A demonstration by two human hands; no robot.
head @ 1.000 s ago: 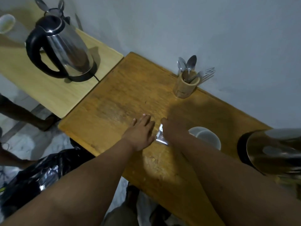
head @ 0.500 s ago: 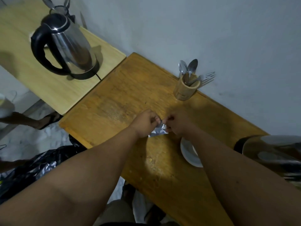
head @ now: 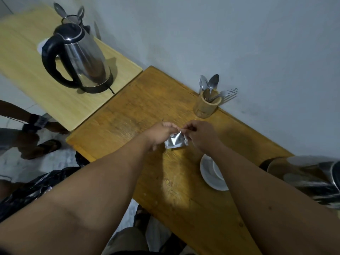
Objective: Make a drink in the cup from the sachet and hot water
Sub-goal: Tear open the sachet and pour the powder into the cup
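Partly behind the right forearm, the cup point(head: 213, 173) shows only half; both hands point(head: 184, 135) pinch the sachet point(head: 176, 141).

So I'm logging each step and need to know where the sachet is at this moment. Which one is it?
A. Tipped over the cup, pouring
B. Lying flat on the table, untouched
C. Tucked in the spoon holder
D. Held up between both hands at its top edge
D: the silver sachet hangs above the table, pinched at its top edge by the left hand and the right hand, with the cup off to the side.
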